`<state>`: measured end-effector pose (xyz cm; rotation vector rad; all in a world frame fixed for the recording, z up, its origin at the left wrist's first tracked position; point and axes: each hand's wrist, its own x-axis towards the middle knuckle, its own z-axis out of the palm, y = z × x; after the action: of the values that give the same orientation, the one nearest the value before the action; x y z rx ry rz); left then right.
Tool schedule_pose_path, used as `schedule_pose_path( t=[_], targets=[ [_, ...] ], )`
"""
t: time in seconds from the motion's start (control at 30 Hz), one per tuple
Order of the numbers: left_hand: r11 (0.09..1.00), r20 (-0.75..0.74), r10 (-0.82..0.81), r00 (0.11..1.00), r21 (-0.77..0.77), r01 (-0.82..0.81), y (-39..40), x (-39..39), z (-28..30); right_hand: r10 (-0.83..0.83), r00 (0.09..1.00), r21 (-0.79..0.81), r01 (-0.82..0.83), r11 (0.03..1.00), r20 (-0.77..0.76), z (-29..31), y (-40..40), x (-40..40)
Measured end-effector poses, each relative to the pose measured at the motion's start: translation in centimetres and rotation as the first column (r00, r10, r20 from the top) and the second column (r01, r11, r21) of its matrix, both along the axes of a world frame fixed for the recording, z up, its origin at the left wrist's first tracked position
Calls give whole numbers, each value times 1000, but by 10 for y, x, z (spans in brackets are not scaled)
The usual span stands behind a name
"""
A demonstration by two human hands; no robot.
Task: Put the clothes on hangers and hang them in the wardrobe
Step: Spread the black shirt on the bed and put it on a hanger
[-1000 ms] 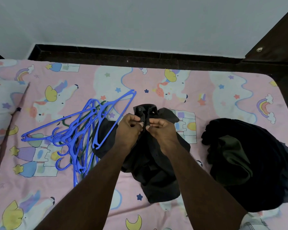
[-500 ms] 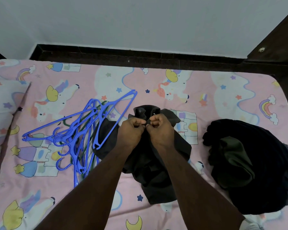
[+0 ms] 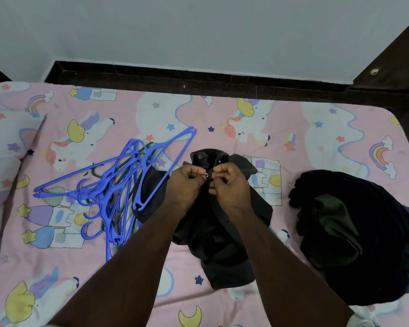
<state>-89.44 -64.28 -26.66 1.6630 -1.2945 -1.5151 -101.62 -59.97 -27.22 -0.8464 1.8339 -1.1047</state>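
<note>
A dark shirt (image 3: 222,234) lies crumpled in the middle of the bed, its collar end with metal snap buttons pointing away from me. My left hand (image 3: 187,182) and my right hand (image 3: 230,182) meet just below the collar, each pinching one edge of the shirt's front placket with a shiny snap showing between the fingertips. A tangled heap of blue hangers (image 3: 113,187), with a few green ones underneath, lies to the left and overlaps the shirt's left sleeve. A pile of dark clothes (image 3: 354,234) sits at the right.
The bed (image 3: 316,142) has a pink unicorn-print sheet, with a matching pillow (image 3: 3,161) at the left edge. A dark floor strip and white wall lie beyond it. A dark wooden door panel (image 3: 401,55) stands at the upper right.
Both hands stayed at the shirt's collar; they pressed close together half a second ago and have now parted slightly, exposing a snap between the fingertips. The view shifted slightly.
</note>
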Motion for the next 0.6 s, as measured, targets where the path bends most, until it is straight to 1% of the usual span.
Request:
schedule_pose_path(
  t=[0.13,0.4,0.47,0.53,0.6],
  targets=[
    [1000,-13,0,1000,13,0,1,0,3,26,1000,-13,-26,1000,-11,0,-2,-3],
    [997,-125,-37,991,59,45,2,0,10,54,997,-2,-54,999,-64,-3,-10,-5],
    [998,-91,-39,995,53,44,-1,1,10,60,998,11,-60,998,-35,-2,-10,-4],
    [998,-52,-17,999,60,20,-5,1,9,42,998,14,-43,999,55,0,-9,-3],
    [997,-50,-4,999,70,7,-8,1,8,15,988,16,-18,1000,153,1,-8,-3]
  ],
)
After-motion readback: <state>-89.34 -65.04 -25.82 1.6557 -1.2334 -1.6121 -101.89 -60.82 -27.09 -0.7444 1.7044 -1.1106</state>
